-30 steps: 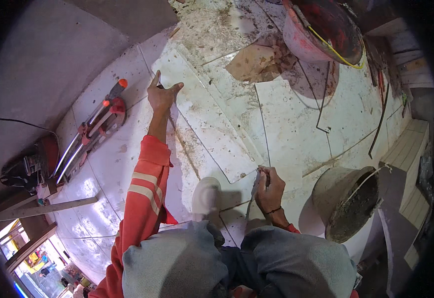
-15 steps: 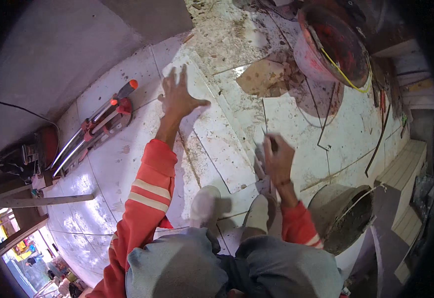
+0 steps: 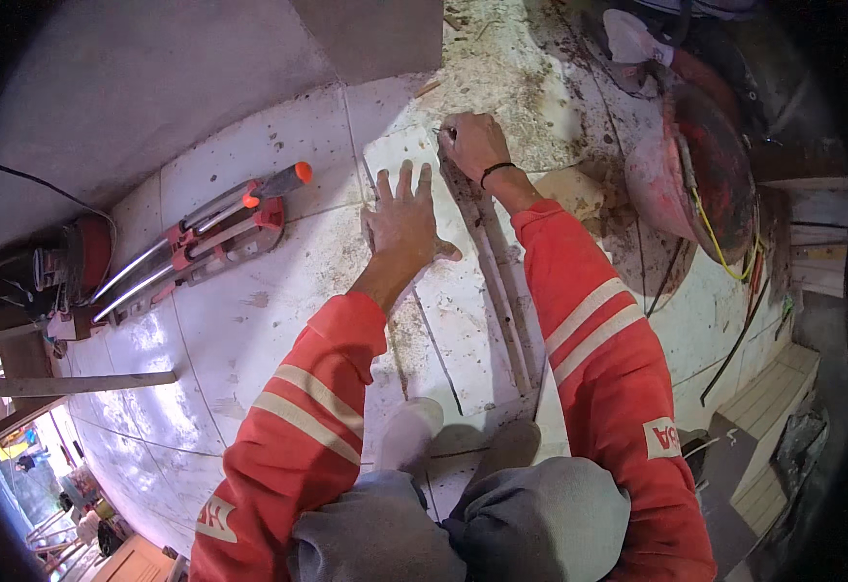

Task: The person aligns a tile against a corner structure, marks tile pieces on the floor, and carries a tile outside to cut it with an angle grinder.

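A long, pale, dust-marked tile [image 3: 458,315] lies on the floor in front of my feet. My left hand [image 3: 402,225] rests flat on its far part, fingers spread and holding nothing. Along the tile's right side runs a narrow straight strip [image 3: 503,301], stretching from near my shoes toward the far end. At that far end my right hand [image 3: 475,145] is closed, knuckles up. A small dark tip shows at its fingers, but what it grips is too hidden to name.
A red tile cutter with metal rails [image 3: 201,238] lies at left. A stained bucket [image 3: 652,184] with a yellow cord leans at far right, near a dark bent rod [image 3: 734,335]. A wooden board [image 3: 70,384] juts in from the left. Stacked planks [image 3: 763,427] stand right.
My right hand has moved from beside my right shoe to the tile's far end. My left hand stays spread on the tile. The view has shifted; my right arm now covers the near bucket.
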Motion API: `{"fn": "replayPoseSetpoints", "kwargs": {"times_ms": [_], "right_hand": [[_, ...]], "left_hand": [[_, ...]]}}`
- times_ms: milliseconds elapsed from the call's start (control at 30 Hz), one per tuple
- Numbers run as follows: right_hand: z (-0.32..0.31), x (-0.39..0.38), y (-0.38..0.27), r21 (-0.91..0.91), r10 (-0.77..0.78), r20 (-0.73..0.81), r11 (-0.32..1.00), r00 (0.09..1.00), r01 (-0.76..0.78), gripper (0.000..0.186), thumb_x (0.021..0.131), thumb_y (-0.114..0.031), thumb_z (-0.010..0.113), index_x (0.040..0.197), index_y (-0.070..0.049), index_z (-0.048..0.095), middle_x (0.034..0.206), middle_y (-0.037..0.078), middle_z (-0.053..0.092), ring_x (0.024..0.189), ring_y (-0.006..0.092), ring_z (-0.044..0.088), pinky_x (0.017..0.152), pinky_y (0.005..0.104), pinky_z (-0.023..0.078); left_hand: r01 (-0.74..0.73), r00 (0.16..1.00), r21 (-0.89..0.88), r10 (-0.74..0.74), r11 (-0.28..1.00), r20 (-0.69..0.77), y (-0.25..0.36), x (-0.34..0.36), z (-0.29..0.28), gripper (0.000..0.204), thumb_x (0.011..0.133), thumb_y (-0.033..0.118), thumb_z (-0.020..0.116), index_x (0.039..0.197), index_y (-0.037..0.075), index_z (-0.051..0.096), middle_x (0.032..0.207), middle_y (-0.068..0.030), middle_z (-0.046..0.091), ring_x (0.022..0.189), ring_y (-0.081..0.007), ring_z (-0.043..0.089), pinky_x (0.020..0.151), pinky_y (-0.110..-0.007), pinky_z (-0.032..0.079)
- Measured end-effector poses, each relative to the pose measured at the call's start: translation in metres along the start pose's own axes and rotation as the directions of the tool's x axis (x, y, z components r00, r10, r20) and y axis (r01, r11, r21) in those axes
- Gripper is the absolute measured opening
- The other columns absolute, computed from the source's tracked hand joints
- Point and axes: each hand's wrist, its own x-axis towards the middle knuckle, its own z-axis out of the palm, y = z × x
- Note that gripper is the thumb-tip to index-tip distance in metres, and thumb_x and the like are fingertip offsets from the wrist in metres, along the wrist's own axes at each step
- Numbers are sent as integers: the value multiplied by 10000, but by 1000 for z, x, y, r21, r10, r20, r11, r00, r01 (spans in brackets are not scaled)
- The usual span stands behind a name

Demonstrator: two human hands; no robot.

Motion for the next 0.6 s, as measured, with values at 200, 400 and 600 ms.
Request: {"fn": "replayPoseSetpoints", "kwargs": {"times_ms": [200,400,600], "right_hand": [[14,15,-2,79,-11,38,997,999,8,186,883,-187,692,955,-46,789,949,256,752,932,441,732,863,516,595],[11,20,6,-98,-145,137,982,980,159,190,873,-185,689,932,-21,766,974,269,741,914,462,732,841,513,602],[-11,-74,-2,-173,-145,271,965,952,196,184,871,-184,671,926,-29,755,967,244,740,897,436,737,823,509,601]], "left_hand": [[7,1000,51,-7,999,-9,-1,6,5,1440,507,556,1014,1665,145,262,1700,-126,260,1542,-460,244,1060,-772,452],[-16,1000,38,17,999,-16,5,8,7,1451,496,562,1013,1659,124,263,1705,-152,249,1553,-492,214,1053,-781,451],[-20,1000,30,20,999,-2,1,9,12,1475,503,554,1015,1680,154,222,1722,-140,221,1560,-501,200,1090,-764,432]]}}
